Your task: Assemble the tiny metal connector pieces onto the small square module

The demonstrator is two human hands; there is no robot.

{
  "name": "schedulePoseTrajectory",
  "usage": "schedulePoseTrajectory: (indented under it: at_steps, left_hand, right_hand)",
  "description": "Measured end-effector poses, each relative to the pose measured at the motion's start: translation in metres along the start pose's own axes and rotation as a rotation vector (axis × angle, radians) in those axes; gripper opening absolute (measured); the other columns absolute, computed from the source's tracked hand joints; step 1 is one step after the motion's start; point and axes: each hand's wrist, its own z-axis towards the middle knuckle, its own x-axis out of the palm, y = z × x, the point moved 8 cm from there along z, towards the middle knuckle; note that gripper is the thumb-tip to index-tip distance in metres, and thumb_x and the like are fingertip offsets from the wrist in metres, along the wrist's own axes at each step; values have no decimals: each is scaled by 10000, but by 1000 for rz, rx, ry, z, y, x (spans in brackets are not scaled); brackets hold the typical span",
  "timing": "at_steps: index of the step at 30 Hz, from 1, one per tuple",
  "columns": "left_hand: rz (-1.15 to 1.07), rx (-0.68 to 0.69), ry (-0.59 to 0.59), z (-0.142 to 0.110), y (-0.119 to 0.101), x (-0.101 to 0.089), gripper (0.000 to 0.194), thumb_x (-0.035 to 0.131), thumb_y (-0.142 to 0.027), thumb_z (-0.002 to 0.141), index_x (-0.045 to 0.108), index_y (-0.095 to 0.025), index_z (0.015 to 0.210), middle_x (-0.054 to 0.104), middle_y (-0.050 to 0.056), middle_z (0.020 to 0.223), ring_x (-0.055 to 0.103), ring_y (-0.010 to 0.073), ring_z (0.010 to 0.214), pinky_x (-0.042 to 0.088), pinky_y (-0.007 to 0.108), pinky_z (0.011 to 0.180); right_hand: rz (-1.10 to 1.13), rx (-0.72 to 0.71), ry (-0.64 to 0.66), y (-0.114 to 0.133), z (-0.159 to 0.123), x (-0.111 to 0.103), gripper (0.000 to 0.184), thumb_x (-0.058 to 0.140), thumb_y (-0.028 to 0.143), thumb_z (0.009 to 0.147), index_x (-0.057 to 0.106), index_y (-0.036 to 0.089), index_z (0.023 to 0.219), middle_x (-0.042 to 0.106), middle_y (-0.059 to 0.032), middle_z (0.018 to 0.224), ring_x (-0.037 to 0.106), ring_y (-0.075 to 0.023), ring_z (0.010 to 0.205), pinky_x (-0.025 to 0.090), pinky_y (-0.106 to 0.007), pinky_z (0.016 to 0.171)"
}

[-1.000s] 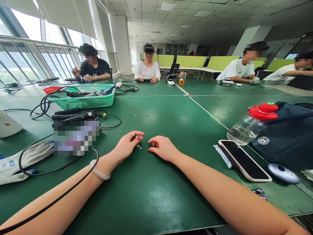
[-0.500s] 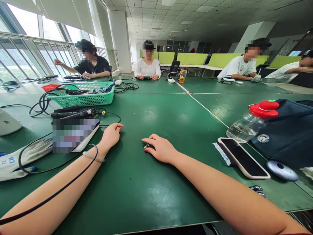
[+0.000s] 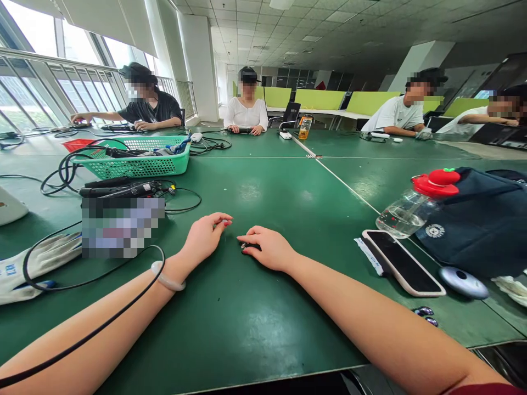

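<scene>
My right hand [image 3: 272,249] rests on the green tabletop [image 3: 255,329], thumb and fingers closed on a small black object [image 3: 244,246] with shiny light bits. Most of that object is hidden by the fingers, so its kind does not show. Close by on the left is my left hand [image 3: 201,238], thumb and forefinger brought together in a pinch. Whatever sits between those fingertips is too small to make out. The two hands are a short gap apart. A pale bangle [image 3: 168,277] circles my left wrist, and a black cable [image 3: 123,310] runs across that forearm.
On the left are white work gloves [image 3: 49,255], black devices with cables [image 3: 127,191] and a green basket [image 3: 135,159]. To the right lie a phone [image 3: 407,263], a red-lidded bottle [image 3: 405,214], an oval case [image 3: 464,282] and a dark bag [image 3: 477,219]. Several people sit around the table.
My left hand has moved right, close to my right hand, still pinched. My right hand stays nearly in place with the black object. The view has shifted slightly.
</scene>
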Motion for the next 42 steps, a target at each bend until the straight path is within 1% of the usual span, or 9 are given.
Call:
schedulePoseTrajectory:
  at_steps: [3,7,10,13,17,24,31,36,42]
  left_hand:
    - [153,-77,-104,11,21,-16,274,431,-302,887,666,-220,1004,723,56,1035,653,240,955,481,356,854]
    - [219,-83,23,19,35,-8,240,395,-231,885,625,-198,946,696,90,1119,638,254,1036,471,364,883]
    - [171,27,153,13,21,7,216,393,-254,899,604,-213,921,676,73,1181,621,231,1093,463,341,914]
    - [93,144,240,-2,-6,19,234,398,-295,908,621,-226,933,702,36,1105,643,197,1023,475,310,892]
    - [113,192,193,-15,-28,18,270,432,-315,894,683,-246,966,718,14,949,642,191,891,490,311,834]
    - [-4,69,153,-13,-16,11,328,462,-361,882,705,-254,1074,741,13,1007,664,199,910,494,304,840]
    - [-86,100,192,-14,-18,18,382,508,-310,847,661,-244,1191,735,17,1048,670,193,889,514,316,838]
    - [-135,62,221,-16,-18,22,409,542,-306,829,646,-243,1220,743,17,1010,677,195,870,523,325,847]
    - [-204,38,247,-16,-16,26,458,586,-319,806,619,-213,1251,744,16,985,681,180,836,533,307,833]
  right_hand:
    - [-4,-21,11,3,0,1,328,553,301,906,635,275,1223,630,-18,1132,608,-148,913,471,-291,823]
    - [18,5,5,2,1,0,241,578,295,891,710,252,1088,644,-15,1072,607,-134,856,469,-276,793]
    - [49,5,-16,-1,1,0,207,607,285,874,731,240,1032,653,-18,1018,605,-135,858,465,-273,798]
    - [101,-3,-49,-4,1,-2,166,639,268,850,748,228,969,661,-24,973,603,-135,850,462,-273,806]
    - [251,33,-136,-11,1,-11,141,623,193,846,752,221,896,668,-20,903,598,-114,799,464,-255,781]
    - [532,163,-182,-27,1,-13,219,518,191,852,729,195,911,693,-28,891,576,-87,667,476,-242,663]
    - [934,232,-186,-38,5,0,263,546,261,775,646,158,995,634,19,690,510,-62,483,453,-200,470]
    - [1005,233,-256,-32,3,-6,247,689,282,654,566,186,845,599,56,606,562,-97,508,485,-223,482]
    - [915,259,-290,-30,-2,-12,106,663,271,669,669,176,715,619,19,580,579,-108,529,525,-261,584]
